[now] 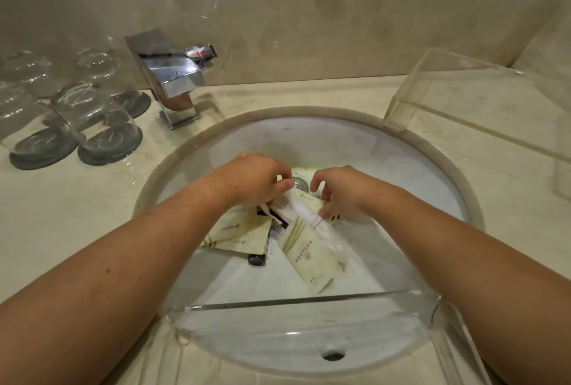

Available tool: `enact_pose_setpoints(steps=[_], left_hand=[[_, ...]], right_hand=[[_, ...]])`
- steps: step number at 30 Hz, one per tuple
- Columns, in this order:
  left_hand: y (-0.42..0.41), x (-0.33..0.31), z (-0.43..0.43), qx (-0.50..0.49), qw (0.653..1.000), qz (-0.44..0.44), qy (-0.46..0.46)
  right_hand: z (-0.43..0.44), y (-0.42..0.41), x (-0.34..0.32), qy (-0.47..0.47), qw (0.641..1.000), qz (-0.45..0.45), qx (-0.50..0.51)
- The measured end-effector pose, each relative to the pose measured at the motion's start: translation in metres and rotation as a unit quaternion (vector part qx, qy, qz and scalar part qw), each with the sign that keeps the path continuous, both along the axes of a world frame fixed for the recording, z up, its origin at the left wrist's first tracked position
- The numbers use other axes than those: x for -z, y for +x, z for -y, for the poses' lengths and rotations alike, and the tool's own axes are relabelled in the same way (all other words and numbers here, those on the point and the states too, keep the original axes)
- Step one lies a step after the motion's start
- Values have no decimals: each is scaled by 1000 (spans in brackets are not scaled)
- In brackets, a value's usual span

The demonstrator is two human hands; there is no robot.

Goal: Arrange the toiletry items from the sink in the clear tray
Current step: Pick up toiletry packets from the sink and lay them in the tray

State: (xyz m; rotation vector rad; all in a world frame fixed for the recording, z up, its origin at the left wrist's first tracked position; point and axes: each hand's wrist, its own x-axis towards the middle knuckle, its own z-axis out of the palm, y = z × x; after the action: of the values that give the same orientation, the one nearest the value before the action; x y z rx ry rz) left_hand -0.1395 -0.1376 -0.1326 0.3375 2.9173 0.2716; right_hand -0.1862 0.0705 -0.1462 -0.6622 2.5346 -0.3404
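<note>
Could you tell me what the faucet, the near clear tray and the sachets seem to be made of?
Faucet: polished chromed metal, judging by mirror reflections. Near clear tray: probably acrylic, transparent with thick bright edges. Sachets: matte cream paper or film, creased; cannot tell which.

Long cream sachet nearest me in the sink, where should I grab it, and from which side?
Pinch the long cream sachet by its near end, coming from your side of the sink. That end lies flat and free on the basin, pointing toward you; the far end is tucked under the white packet.
</note>
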Motion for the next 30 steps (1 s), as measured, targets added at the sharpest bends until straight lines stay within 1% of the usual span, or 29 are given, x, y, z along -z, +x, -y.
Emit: enact_pose_setpoints(steps=[4, 7, 10, 12, 15, 17, 19, 22, 26, 30], left_hand=[[3, 1, -1, -6, 1000, 11, 9], [5, 0, 0, -9, 1000, 15, 15], [4, 3, 3, -5, 1000, 6, 21], [3, 3, 5, -6, 1000, -12, 25], [-1, 0, 9, -2, 998, -63, 24], [-2, -1, 11, -1, 995, -93, 31], [-2, 1, 13, -5, 994, -102, 44], [-1, 2, 14, -8, 995, -68, 69], [0, 2, 13, -17, 994, 33, 105], [1, 2, 12, -23, 991, 80, 100]], right_hand=[[4, 0, 0, 10, 1000, 7, 3], [3, -2, -5, 0, 1000, 18, 11], [1, -5, -12, -10, 1000, -5, -6], [-1, -7, -16, -27, 999, -26, -11], [-3, -10, -19, -68, 996, -57, -10], [-2, -11, -20, -101, 993, -67, -4], [-3, -10, -23, -125, 990, -68, -2], [-4, -8, -27, -129, 990, -59, -23], [-6, -6, -31, -141, 988, -26, -47], [-6, -5, -30, -130, 989, 2, -64]])
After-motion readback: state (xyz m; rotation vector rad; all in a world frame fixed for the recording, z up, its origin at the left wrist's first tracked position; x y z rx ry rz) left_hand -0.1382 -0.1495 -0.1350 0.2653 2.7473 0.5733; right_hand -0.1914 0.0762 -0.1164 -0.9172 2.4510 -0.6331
